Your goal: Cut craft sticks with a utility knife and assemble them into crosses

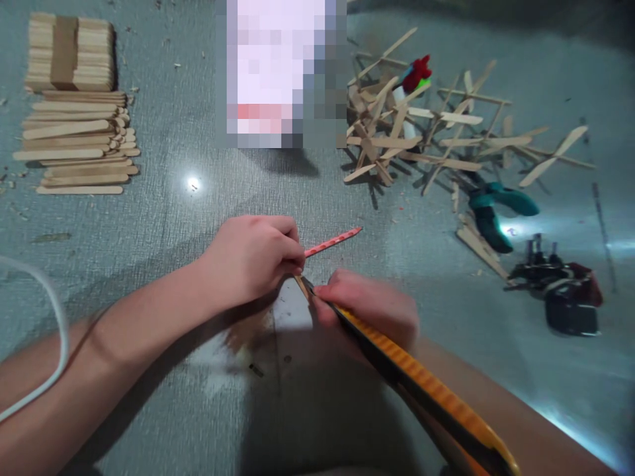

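My left hand has its fingers pinched on a wooden craft stick, of which only a short piece shows. My right hand, slightly blurred, is closed around the front of a yellow and black utility knife. The blade end of the knife meets the craft stick just below my left fingertips; I cannot tell how deep it sits. From behind my left fingers a pink patterned pencil points to the upper right, and whether the fingers touch it is hidden.
A banded bundle of craft sticks and a loose pile lie at upper left. Crossed sticks spread at upper right, above teal-handled pliers and a dark object. A white cable crosses my left arm.
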Demonstrator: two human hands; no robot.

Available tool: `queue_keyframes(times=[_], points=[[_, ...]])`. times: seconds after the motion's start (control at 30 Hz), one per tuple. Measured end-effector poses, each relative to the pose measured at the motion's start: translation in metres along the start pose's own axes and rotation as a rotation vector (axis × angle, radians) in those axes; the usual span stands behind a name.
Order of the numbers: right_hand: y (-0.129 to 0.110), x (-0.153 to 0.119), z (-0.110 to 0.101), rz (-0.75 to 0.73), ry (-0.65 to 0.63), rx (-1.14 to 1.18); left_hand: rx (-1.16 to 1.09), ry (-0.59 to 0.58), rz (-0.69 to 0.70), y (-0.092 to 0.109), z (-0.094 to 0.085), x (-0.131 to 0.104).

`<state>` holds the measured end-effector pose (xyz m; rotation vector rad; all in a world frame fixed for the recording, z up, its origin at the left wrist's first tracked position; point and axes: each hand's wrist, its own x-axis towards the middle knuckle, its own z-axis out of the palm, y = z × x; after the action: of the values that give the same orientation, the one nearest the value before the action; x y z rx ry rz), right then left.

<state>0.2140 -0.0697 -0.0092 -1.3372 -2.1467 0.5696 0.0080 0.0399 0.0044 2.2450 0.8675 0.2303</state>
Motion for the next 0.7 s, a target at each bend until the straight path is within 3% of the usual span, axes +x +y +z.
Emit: queue_keyframes(times=[0.37,0.53,0.7], points=[[-0.0031,0.0051,0.0037,-0.119,0.248,0.203,0.005,0.004,0.014,-0.0014,-0.0001,0.0006],[-0.0008,0.0035,-0.0008,-0.067,0.141,0.112,0.005,0.001,0.022,-0.0001,0.0,-0.0001],[0.0051,-0.0006,-0.0035,-0.03,-0.065,-0.041,0.004,-0.003,0.004,0.0002,-0.0005,-0.0005]])
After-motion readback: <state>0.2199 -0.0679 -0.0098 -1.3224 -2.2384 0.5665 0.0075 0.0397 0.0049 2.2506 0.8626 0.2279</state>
